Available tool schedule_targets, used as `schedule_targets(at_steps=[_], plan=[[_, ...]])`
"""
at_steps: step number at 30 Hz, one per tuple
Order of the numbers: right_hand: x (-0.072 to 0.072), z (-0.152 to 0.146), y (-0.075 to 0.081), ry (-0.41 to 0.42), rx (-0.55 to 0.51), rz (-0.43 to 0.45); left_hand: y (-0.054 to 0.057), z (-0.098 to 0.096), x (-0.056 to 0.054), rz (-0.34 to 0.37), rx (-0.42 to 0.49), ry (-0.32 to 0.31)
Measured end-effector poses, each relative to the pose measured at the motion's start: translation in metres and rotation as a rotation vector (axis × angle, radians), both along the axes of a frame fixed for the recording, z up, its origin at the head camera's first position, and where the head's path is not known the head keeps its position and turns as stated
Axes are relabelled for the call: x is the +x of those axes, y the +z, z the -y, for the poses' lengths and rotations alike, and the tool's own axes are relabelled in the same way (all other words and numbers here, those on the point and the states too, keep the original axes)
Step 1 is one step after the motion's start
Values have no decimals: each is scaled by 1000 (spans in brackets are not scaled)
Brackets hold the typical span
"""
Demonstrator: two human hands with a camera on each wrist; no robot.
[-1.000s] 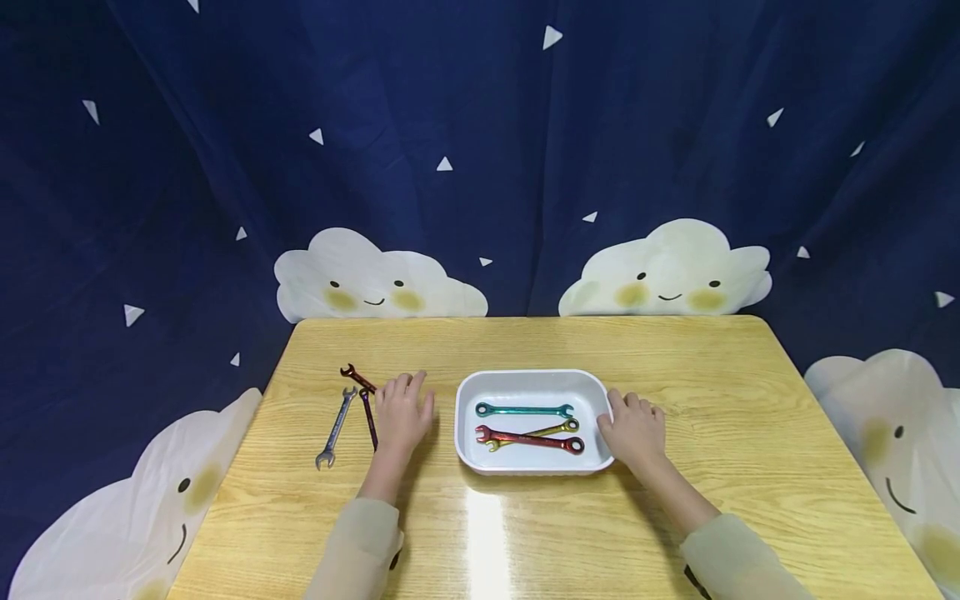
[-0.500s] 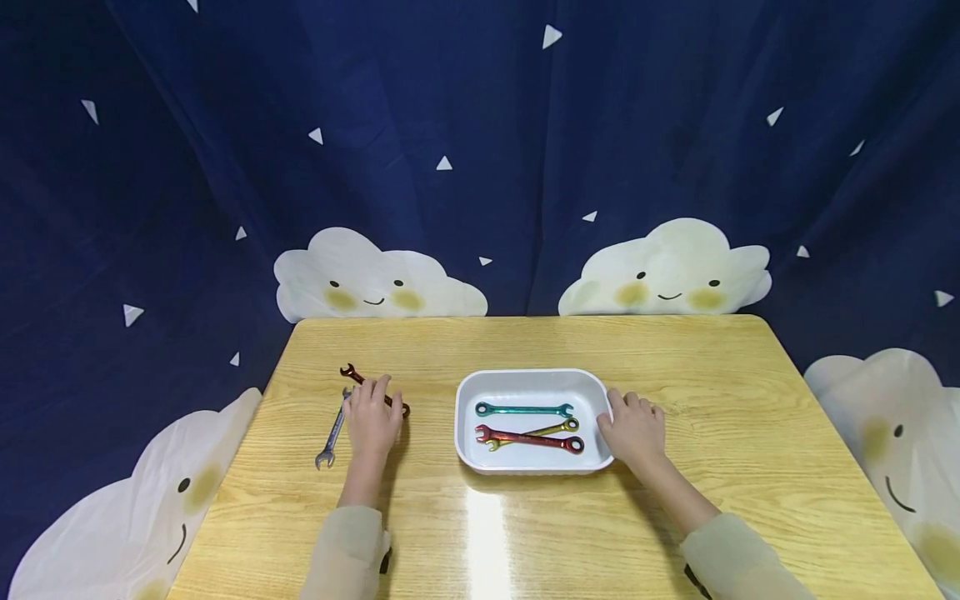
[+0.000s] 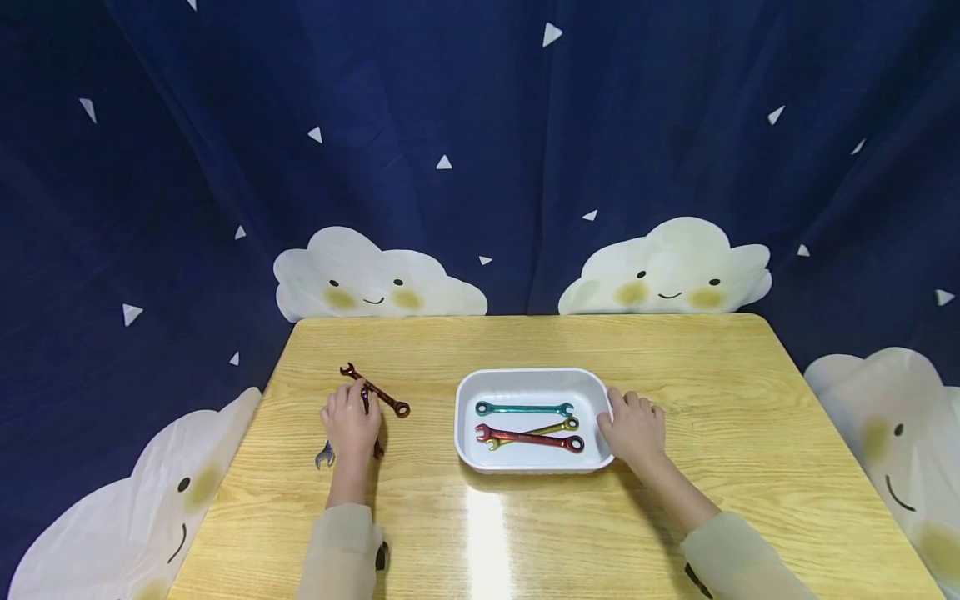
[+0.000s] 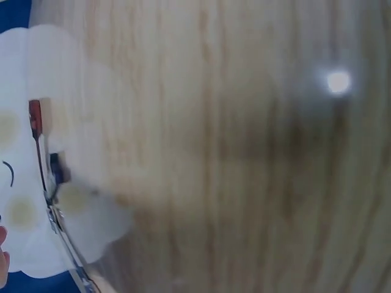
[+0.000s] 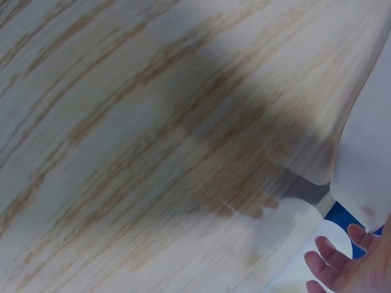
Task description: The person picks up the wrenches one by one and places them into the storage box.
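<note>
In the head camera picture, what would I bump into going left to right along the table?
Left hand, dark red metal wrench's round end, white rectangular tub with rounded corners, right hand.

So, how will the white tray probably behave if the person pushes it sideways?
The white tray looks like moulded plastic, so it is probably fairly stiff and light. Being low and broad on the table, it seems more apt to slide than tip. The teal wrench, yellow wrench and red wrench lie loose inside, so they may slide or rattle.
</note>
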State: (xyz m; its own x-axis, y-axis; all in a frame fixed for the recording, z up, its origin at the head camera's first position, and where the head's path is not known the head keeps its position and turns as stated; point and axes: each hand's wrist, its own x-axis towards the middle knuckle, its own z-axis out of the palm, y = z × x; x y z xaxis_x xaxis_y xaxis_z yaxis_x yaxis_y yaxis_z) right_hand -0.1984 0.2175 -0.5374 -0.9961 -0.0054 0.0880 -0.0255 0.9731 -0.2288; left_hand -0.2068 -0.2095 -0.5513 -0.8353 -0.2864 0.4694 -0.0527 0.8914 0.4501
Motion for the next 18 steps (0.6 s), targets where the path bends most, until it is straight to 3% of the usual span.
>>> schedule_targets(at_steps=[7, 14, 18], plan=[[0, 0, 0, 5, -4, -4, -9, 8, 1, 20, 76, 46], [1, 0, 1, 7, -8, 0, -21, 15, -1, -74, 166, 112], [1, 0, 1, 7, -8, -2, -23, 18, -1, -37, 204, 149]])
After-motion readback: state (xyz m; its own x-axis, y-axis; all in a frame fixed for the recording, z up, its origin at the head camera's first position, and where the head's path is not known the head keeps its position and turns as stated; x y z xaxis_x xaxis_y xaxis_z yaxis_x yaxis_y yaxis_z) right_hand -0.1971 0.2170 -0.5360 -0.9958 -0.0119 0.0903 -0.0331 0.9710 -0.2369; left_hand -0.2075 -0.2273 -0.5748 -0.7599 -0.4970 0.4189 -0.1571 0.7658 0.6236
